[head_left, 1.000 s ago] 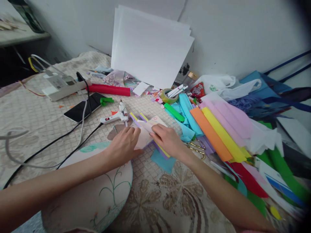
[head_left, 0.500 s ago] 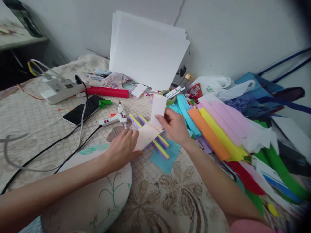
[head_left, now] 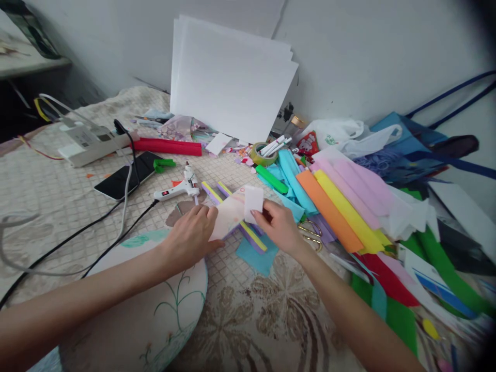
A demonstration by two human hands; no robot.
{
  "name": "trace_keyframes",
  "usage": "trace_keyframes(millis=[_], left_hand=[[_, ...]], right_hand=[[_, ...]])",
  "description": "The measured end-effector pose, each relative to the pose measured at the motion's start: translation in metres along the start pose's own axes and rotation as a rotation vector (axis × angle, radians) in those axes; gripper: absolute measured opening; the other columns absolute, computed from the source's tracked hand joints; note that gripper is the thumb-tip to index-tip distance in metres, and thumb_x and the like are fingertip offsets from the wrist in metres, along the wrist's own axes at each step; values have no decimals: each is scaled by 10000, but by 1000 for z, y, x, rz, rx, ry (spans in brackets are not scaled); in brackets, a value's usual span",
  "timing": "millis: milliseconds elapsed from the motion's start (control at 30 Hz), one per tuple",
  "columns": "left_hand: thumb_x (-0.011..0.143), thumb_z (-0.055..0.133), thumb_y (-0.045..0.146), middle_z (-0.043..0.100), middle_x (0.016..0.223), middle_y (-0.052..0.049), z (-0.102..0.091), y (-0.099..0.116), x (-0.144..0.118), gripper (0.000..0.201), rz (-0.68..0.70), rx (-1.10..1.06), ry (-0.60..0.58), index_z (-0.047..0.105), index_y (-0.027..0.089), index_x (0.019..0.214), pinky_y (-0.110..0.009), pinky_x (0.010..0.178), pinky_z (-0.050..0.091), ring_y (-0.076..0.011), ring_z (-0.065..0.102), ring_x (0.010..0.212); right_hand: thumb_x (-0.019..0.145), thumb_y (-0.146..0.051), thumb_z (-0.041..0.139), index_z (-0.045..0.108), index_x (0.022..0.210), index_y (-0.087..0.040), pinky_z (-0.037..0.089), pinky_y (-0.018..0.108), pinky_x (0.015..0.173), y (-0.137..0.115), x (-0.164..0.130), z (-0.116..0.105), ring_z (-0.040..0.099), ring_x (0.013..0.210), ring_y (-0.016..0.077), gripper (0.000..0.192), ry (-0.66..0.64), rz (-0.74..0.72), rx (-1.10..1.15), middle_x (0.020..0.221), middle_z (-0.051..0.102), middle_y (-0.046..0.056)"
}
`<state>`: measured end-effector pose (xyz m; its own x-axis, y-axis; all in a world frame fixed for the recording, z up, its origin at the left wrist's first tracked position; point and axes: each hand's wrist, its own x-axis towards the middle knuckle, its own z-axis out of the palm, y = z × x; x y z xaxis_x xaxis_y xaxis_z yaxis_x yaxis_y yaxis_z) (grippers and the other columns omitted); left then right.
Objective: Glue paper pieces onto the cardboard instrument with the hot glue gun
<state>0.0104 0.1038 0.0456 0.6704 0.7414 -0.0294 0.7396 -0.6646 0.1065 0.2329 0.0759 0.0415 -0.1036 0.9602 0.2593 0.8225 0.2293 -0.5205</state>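
Observation:
A pale paper strip (head_left: pixel 228 213) with faint pink markings lies across several yellow-and-purple foam sticks (head_left: pixel 253 236). My left hand (head_left: pixel 196 227) presses on its near left end, fingers closed together and thumb at the lower edge. At the far right end, my right hand (head_left: pixel 279 225) pinches a white paper flap (head_left: pixel 253 203) between thumb and fingers. Whether the flap is one piece with the strip, I cannot tell. Under the sticks lies a blue square (head_left: pixel 258 257). Just behind my left hand rests a white glue gun (head_left: pixel 178 191) on a brownish piece.
A round white board (head_left: pixel 147 310) with green drawings lies under my left forearm. Cables run from a power strip (head_left: pixel 93 147) past a phone (head_left: pixel 126 178). Crepe paper rolls (head_left: pixel 329 212), scissors (head_left: pixel 312 232) and a tape roll (head_left: pixel 261 155) crowd the right. White sheets (head_left: pixel 232 77) lean on the wall.
My right hand has moved down and a little right, bringing the white flap lower, so the green roll and tape behind it now show. My left hand stays on the strip.

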Motion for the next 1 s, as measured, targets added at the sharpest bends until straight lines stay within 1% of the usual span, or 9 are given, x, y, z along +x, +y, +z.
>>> trace_keyframes(millis=[133,333,467,600,667,733,833,900,1000], left_hand=[[770,679,386,609,932,-95,-1,1,0,355,-13,10,13,480,149,945,-329,708,434,-259,575,882],[770,687,372,605,944,-118,-2,2,0,370,-11,-19,-8,482,124,952,-347,726,429,-275,575,897],[774,683,377,602,948,-114,-1,1,0,379,-11,-37,-18,477,124,967,-350,731,435,-274,572,902],[784,667,361,600,936,-111,0,1,0,352,1,-25,-10,474,127,963,-351,729,440,-270,574,890],[782,667,366,602,932,-111,0,1,0,352,-6,-26,-11,473,130,958,-353,733,440,-272,574,894],[782,665,371,605,945,-112,0,1,-1,354,-20,-46,-16,471,137,964,-348,735,439,-273,573,911],[783,663,365,607,962,-116,0,0,-1,352,-39,-70,-15,472,139,972,-343,733,434,-272,571,922],[777,669,366,607,961,-120,1,-1,-1,361,-39,-76,-19,477,132,973,-346,738,433,-275,570,923],[775,665,394,607,971,-124,1,-2,0,388,-24,-75,-30,481,128,990,-351,747,436,-277,573,924]], right_hand=[[874,-272,485,474,694,-196,325,251,563,-2,2,3,450,586,134,196,-27,-32,-30,624,483,-16],[901,-289,461,463,712,-196,328,257,582,1,0,6,457,604,138,211,-50,-47,-6,655,480,-11],[908,-304,462,446,682,-199,325,260,571,-1,-2,7,455,599,136,249,-30,-40,32,635,466,-16],[910,-334,466,499,728,-198,366,259,560,-12,3,10,502,593,138,230,-23,-17,197,631,531,-7],[905,-369,478,529,783,-199,396,255,544,-17,10,10,530,565,134,215,29,30,331,619,562,-10],[889,-399,506,536,800,-203,417,250,524,-15,16,6,536,526,125,217,153,98,453,590,563,-21],[862,-424,547,536,804,-208,419,235,487,-4,18,-3,518,482,107,225,336,194,647,556,544,-42],[852,-435,561,532,803,-215,404,226,465,7,12,-6,494,463,96,228,389,246,760,546,523,-55],[841,-444,574,526,780,-217,391,224,450,19,-6,-5,472,453,91,240,390,325,851,537,503,-62]])
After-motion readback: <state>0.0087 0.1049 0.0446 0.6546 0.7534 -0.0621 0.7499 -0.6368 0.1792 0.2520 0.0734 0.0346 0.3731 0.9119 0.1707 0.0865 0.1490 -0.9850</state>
